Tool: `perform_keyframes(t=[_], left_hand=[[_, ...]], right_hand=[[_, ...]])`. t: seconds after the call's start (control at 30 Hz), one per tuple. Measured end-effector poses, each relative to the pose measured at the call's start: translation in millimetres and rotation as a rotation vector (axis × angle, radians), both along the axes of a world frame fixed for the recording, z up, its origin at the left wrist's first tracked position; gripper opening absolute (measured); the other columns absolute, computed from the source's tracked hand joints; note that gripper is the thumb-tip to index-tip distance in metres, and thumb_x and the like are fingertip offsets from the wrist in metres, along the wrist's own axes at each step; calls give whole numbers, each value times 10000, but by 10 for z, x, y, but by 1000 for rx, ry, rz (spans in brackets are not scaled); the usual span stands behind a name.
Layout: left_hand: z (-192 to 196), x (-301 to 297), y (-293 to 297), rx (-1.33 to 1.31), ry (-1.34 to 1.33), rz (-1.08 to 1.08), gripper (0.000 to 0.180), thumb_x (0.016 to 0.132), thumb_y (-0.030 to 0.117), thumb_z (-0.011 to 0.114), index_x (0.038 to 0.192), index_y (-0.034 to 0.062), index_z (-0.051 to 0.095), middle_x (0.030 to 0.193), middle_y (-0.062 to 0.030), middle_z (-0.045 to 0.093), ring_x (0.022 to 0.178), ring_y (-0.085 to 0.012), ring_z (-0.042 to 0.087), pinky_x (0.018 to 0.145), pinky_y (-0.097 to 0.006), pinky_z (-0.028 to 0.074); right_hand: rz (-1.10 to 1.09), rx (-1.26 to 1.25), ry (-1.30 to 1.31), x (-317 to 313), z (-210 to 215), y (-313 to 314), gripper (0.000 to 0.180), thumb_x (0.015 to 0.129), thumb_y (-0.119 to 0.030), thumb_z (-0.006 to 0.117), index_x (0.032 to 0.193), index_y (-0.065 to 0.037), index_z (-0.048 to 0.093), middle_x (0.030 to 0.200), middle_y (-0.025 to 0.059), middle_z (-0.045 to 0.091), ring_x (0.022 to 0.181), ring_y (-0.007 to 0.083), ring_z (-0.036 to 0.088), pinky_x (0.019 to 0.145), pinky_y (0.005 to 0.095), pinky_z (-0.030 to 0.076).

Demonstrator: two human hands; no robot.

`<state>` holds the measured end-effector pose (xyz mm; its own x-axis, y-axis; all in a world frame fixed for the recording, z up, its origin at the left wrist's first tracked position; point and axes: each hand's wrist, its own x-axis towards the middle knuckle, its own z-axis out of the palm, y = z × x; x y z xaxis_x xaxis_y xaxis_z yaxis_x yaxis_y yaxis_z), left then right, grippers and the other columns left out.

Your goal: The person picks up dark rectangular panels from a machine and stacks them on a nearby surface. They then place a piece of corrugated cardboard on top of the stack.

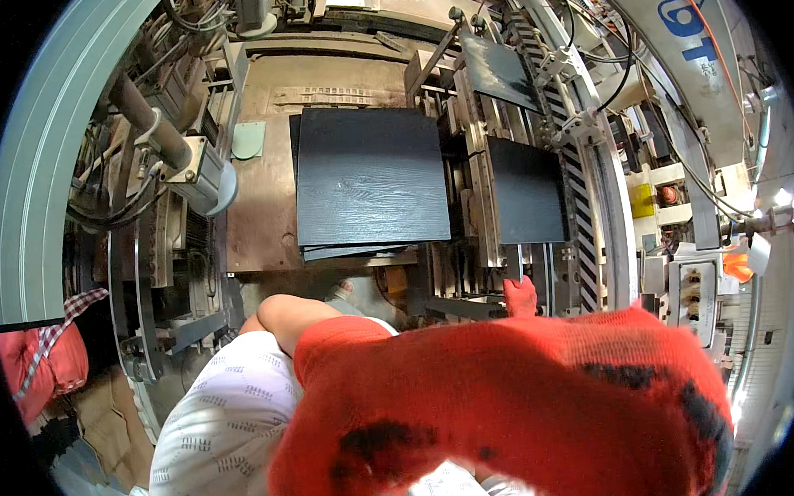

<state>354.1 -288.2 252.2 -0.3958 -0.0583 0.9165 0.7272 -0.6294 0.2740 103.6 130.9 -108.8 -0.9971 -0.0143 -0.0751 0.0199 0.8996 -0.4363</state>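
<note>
Black board (372, 174) looks squarish, glossy and wood-grained; I cannot tell whether the hands (521, 297) hold anything.

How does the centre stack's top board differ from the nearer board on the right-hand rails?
The top board looks wider than the rail board. The top board lies on other boards; the rail board lies over rails. The top board shows grain; the rail board looks plainer. Both are dark.
</note>
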Motion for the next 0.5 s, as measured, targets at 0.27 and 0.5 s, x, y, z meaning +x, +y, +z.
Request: perform_keyframes(t=[0.27,0.5], left_hand=[[-21,91,75,1,73,46,455,912,274,717,1267,4,630,1309,-156,649,1226,-295,622,1069,-430,467],[47,32,-39,-27,87,85,477,879,287,754,1257,18,640,1306,-160,644,1220,-311,619,1071,-442,464]], right_hand=[[-4,-15,-43,-13,-3,-26,320,851,-338,698,849,-23,634,758,178,679,742,367,680,701,460,502],[19,-71,-16,-90,-165,191,264,872,-266,738,879,-19,646,697,100,655,626,216,662,570,392,495]])
